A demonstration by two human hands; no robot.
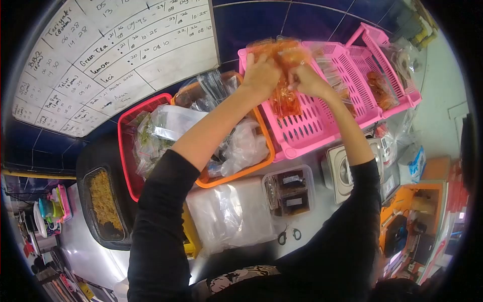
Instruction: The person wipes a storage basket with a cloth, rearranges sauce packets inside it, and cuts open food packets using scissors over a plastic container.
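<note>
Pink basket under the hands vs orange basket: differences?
Fill: bare slotted plastic shows inside the pink basket; plastic bags cover most of the orange basket. Hands: left hand and right hand are on reddish-orange packets at the pink basket, neither at the orange basket. Shared: both open-topped.

pink basket (327,123) open above, wall (312,19) behind

We wear black top (312,282), matte fabric. Left sleeve (161,226): black, creased along length; edge plain, ends on forearm, short of wrist. Right sleeve (354,211): matching black, likewise ending on forearm. Front: pale print (241,276) with dark linework; motif only partly visible, we cannot identify. Left hand (262,78), right hand (306,81): bare.
</note>
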